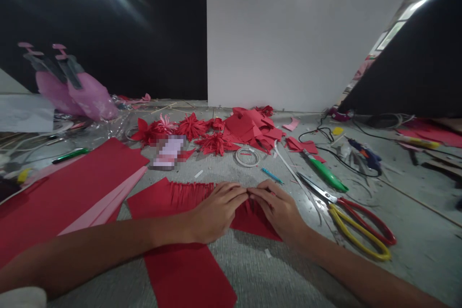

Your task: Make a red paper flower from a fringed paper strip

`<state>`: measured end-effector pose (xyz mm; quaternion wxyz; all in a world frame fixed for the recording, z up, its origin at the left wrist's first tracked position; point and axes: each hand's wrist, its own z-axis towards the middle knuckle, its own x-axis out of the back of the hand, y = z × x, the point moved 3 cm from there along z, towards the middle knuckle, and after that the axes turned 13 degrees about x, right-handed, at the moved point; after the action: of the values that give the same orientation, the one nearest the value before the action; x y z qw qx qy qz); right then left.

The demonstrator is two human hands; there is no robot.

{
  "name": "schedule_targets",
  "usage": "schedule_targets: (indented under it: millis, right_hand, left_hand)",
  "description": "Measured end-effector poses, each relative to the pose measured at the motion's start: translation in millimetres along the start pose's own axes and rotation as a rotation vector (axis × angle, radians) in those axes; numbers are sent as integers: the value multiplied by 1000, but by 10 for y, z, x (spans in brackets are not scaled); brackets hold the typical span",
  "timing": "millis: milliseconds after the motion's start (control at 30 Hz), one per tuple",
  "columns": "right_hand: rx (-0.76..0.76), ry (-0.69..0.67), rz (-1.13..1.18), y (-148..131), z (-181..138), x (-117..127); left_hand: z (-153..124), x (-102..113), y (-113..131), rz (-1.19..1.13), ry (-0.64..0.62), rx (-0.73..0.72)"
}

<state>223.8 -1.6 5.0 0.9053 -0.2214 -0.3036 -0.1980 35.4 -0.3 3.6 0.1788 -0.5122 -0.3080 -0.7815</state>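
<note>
A strip of red paper (155,200) with a fringed far edge lies across the surface in front of me. My left hand (222,209) pinches that fringed edge, and my right hand (276,209) closes on it just to the right. The fingertips of both hands nearly meet, hiding the bit of fringe between them. Under my left forearm, another red sheet (191,274) reaches toward me. Right of my right hand rest scissors (335,199) with one red and one yellow handle, blades pointing up and left.
Behind my hands lie red paper flowers (191,125), red paper scraps (249,127), a tape roll (247,157), a phone (169,151) and a blue pen (272,175). A green-handled cutter (327,173) and a glue gun (364,154) are at right. Large red sheets (83,187) and pink spray bottles (86,96) are left.
</note>
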Motion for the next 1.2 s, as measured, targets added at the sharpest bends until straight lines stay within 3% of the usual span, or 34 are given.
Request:
schedule_targets:
  millis: [633, 1200]
  right_hand:
    - [-8, 41, 44, -20, 12, 63]
    - [56, -26, -41, 15, -74, 55]
  left_hand:
    - [1, -24, -1, -12, -66, -26]
    - [-6, -43, -18, 5, -91, -37]
